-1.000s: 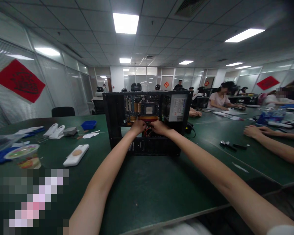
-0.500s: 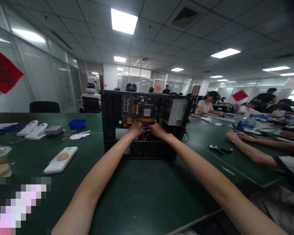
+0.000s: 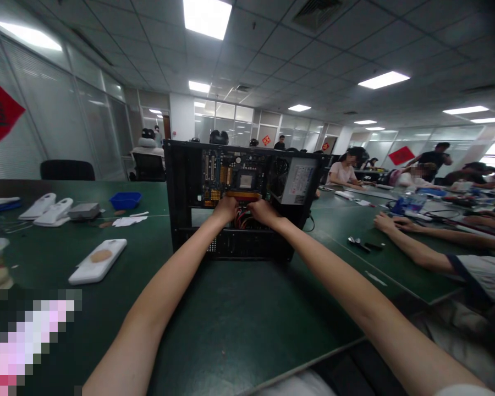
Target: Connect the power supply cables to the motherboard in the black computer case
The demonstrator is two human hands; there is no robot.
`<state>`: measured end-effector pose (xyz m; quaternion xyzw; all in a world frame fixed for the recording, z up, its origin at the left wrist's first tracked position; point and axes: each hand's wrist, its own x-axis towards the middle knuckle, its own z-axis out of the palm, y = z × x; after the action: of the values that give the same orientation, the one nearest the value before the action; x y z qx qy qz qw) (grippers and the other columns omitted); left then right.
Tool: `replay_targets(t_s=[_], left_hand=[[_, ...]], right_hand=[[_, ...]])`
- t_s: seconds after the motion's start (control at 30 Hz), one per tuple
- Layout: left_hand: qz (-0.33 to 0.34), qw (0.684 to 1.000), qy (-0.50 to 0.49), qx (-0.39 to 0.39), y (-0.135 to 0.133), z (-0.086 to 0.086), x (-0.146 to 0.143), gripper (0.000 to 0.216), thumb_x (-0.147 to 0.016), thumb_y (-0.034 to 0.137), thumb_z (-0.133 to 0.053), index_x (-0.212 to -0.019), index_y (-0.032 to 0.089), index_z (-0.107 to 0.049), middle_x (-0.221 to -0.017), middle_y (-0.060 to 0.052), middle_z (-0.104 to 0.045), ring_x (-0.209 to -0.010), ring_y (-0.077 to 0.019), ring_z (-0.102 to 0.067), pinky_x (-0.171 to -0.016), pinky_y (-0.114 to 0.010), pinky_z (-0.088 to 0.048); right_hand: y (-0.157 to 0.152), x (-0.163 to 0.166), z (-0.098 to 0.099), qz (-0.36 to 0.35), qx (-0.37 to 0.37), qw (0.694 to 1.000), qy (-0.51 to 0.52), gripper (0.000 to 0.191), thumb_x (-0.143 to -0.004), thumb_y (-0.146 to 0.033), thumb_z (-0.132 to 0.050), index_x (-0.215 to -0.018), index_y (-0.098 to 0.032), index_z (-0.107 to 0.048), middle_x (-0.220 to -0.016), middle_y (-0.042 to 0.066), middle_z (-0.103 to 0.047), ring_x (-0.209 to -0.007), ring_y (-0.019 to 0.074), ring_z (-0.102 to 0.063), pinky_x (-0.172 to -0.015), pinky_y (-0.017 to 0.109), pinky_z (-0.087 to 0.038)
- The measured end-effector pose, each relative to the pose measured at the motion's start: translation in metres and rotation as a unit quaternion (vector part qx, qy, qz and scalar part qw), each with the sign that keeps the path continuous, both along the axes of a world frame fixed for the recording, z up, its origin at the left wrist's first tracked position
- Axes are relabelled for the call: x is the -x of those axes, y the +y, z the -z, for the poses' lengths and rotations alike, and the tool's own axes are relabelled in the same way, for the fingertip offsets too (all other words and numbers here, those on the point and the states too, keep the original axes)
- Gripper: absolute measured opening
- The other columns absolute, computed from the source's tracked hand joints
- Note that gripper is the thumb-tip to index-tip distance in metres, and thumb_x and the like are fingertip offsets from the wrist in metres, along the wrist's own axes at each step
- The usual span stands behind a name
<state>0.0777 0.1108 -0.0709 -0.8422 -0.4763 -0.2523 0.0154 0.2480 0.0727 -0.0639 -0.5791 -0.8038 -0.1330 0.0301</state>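
Note:
An opened black computer case (image 3: 251, 250) stands on the table in front of me, its inside facing me. Inside it sit a motherboard (image 3: 218, 165) with a square processor socket (image 3: 245, 181) and a power supply (image 3: 296, 181) at the right. My left hand (image 3: 225, 209) and my right hand (image 3: 263, 211) are closed at the two ends of a long orange-brown memory module (image 3: 243, 196) along the motherboard's lower edge. The fingertips are partly hidden, and how far it sits in its slot I cannot tell. Red and dark cables (image 3: 243, 218) hang between the hands.
A white phone-like slab (image 3: 99, 262), a blue tray (image 3: 125, 200), a grey box (image 3: 84, 212) and white stands (image 3: 53, 212) are at the left. To the right lie small black parts (image 3: 365, 245), near a co-worker's hands (image 3: 390, 223). The table edge (image 3: 313, 363) runs close to me.
The view has shifted slightly, so the case and table objects appear a little higher and further left. Both hands stay at the memory module with little visible movement.

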Motion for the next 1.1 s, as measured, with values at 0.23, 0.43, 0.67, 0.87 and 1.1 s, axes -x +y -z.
replay_targets(t_s=[0.23, 0.43, 0.67, 0.87, 1.1], left_hand=[[-0.018, 1.0, -0.011, 0.003, 0.003, 0.003, 0.001, 0.025, -0.088, 0.02, -0.058, -0.099, 0.014, -0.08, -0.098, -0.014, -0.076, -0.096, -0.0239, -0.069, -0.086, -0.031, -0.05], [-0.045, 0.999, -0.005, 0.0, -0.001, 0.003, 0.002, 0.025, -0.089, 0.026, -0.06, -0.101, 0.016, -0.08, -0.097, -0.015, -0.076, -0.094, -0.0248, -0.069, -0.085, -0.032, -0.05], [-0.076, 0.995, -0.011, -0.059, -0.02, -0.002, 0.016, 0.03, -0.093, 0.033, -0.053, -0.103, 0.02, -0.079, -0.099, -0.011, -0.076, -0.093, -0.0243, -0.069, -0.083, -0.031, -0.049], [-0.096, 0.983, -0.003, -0.153, -0.078, 0.02, 0.036, 0.051, -0.101, 0.045, -0.035, -0.086, 0.021, -0.078, -0.082, -0.01, -0.074, -0.072, -0.0221, -0.066, -0.061, -0.03, -0.039], [-0.08, 0.983, -0.002, -0.163, -0.1, 0.045, 0.037, 0.056, -0.101, 0.043, -0.035, -0.066, 0.018, -0.071, -0.07, -0.007, -0.07, -0.063, -0.0163, -0.06, -0.059, -0.029, -0.03]], right_hand=[[0.0, 0.001, 0.0, -0.008, -0.03, 0.999, 0.008, 0.039, -0.098, -0.016, -0.036, -0.117, -0.011, -0.069, -0.115, 0.021, -0.069, -0.109, 0.0264, -0.065, -0.091, 0.031, -0.045], [0.002, 0.002, 0.001, -0.007, -0.043, 0.999, 0.008, 0.034, -0.093, -0.011, -0.043, -0.113, -0.01, -0.07, -0.111, 0.023, -0.07, -0.105, 0.029, -0.067, -0.088, 0.035, -0.048], [-0.017, -0.002, -0.006, -0.016, -0.082, 0.996, 0.015, 0.034, -0.097, -0.014, -0.037, -0.113, -0.011, -0.067, -0.107, 0.02, -0.071, -0.095, 0.0252, -0.069, -0.078, 0.031, -0.046], [-0.081, -0.054, 0.011, -0.174, -0.238, 0.953, -0.069, 0.042, -0.103, -0.034, -0.033, -0.088, -0.015, -0.068, -0.082, 0.01, -0.07, -0.077, 0.0202, -0.064, -0.068, 0.031, -0.038], [-0.082, -0.13, 0.021, -0.321, -0.277, 0.897, -0.123, 0.027, -0.099, -0.027, -0.044, -0.101, -0.019, -0.07, -0.081, 0.007, -0.07, -0.091, 0.0204, -0.06, -0.09, 0.035, -0.039]])
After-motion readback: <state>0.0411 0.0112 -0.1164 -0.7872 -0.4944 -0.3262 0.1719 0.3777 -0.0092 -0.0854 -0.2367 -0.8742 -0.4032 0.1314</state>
